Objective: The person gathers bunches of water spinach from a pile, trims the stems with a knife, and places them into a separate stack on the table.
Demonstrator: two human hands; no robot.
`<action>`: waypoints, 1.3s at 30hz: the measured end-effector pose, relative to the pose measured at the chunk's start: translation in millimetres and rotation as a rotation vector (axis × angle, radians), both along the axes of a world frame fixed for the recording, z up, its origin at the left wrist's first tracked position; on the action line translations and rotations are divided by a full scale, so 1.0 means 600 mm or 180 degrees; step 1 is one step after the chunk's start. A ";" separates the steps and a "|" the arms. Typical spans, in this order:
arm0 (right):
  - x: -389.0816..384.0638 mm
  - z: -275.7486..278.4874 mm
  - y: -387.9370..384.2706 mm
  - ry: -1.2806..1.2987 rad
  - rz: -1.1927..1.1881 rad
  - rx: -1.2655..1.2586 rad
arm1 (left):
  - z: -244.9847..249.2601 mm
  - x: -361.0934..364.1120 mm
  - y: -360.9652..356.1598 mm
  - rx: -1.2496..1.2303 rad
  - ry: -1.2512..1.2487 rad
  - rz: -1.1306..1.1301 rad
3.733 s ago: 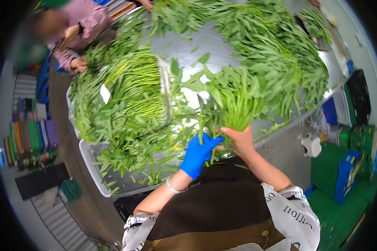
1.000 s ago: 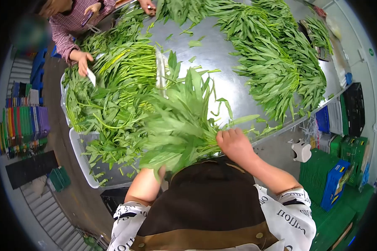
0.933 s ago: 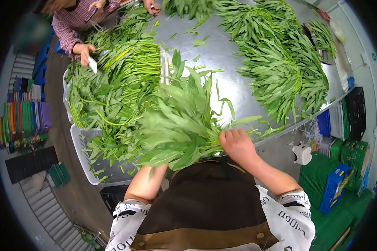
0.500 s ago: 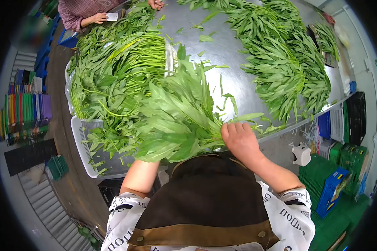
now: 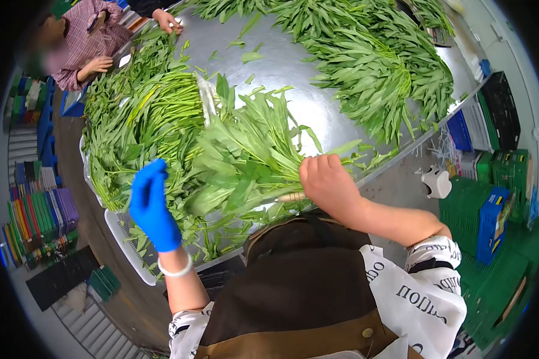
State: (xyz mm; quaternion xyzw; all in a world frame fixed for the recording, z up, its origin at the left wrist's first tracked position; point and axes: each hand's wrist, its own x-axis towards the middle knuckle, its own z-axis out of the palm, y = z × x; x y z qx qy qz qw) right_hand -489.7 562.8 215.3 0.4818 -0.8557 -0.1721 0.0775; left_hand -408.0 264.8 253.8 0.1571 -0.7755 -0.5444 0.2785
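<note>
My bare right hand (image 5: 334, 186) is closed around the stem ends of a bunch of water spinach (image 5: 242, 155), whose leaves fan out to the left. My left hand (image 5: 153, 206), in a blue glove, is raised left of the bunch, its fingers extended and slightly bent, with nothing visible in it. A wooden handle (image 5: 291, 196) with a narrow metal part lies beside my right hand, partly under the leaves. Behind my left hand spreads a large pile of water spinach (image 5: 161, 113), stems towards the middle of the table.
More bunches (image 5: 365, 72) lie along the right of the metal table (image 5: 275, 57). A white basket (image 5: 123, 245) stands at the left edge. Across the table are a person in a checked shirt (image 5: 93, 39) and another person's hand (image 5: 166, 21). Green crates (image 5: 467, 203) stand at right.
My left hand, previously hidden under the leaves, has come out to the left. The wooden handle now shows. My right hand still grips the stems; the view has shifted.
</note>
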 end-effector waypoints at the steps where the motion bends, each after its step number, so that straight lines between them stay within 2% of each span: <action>1: 0.000 0.002 -0.004 0.0036 0.0039 0.0033 | 0.010 -0.002 0.025 -0.0553 0.0059 -0.0484; 2: 0.001 0.006 -0.008 0.0074 0.0085 0.0065 | 0.017 -0.006 0.051 -0.1107 0.0122 -0.0962; 4: 0.003 0.012 -0.014 0.0151 0.0189 0.0144 | 0.025 -0.027 0.106 -0.2093 -0.0301 -0.1396; 6: 0.006 0.017 -0.018 0.0230 0.0294 0.0244 | -0.001 -0.042 0.144 -0.2329 -0.0839 -0.1624; 9: 0.011 0.018 -0.019 0.0298 0.0430 0.0234 | -0.051 -0.047 0.167 -0.2660 -0.0872 -0.1819; 15: 0.014 0.006 -0.014 0.0256 0.0383 0.0301 | -0.039 -0.026 0.190 -0.2906 -0.0867 -0.1856; 18: 0.014 0.003 -0.019 0.0184 0.0333 0.0314 | -0.055 0.000 0.206 -0.2722 -0.1116 -0.2042; 19: 0.013 0.001 -0.020 0.0158 0.0292 0.0330 | -0.060 0.003 0.211 -0.2478 -0.0707 -0.2019; 22: 0.011 -0.009 -0.017 0.0006 0.0154 0.0332 | -0.051 0.014 0.207 -0.0338 -0.1709 -0.2392; 25: -0.002 -0.022 -0.008 -0.0122 0.0032 0.0195 | -0.049 0.026 0.167 0.1855 -0.2367 -0.3075; 28: -0.013 -0.035 0.001 0.0015 -0.0030 0.0051 | -0.040 0.040 0.136 0.1622 -0.2484 -0.3001; 29: -0.013 -0.037 0.001 0.0069 -0.0057 0.0012 | -0.033 0.036 0.125 0.0278 -0.2681 -0.3025; 32: -0.010 -0.037 -0.003 0.0103 -0.0112 -0.0043 | -0.084 0.045 0.115 -0.1139 -0.1306 -0.2443; 33: -0.010 -0.036 -0.007 0.0098 -0.0121 -0.0050 | -0.079 0.041 0.119 -0.0874 -0.1365 -0.2421; 36: -0.004 -0.021 -0.015 -0.0114 0.0036 -0.0201 | -0.021 0.004 0.173 -0.1777 -0.0680 -0.1743; 39: 0.016 0.014 -0.022 -0.0187 0.0334 -0.0383 | -0.011 -0.038 0.196 -0.2887 -0.0986 -0.1854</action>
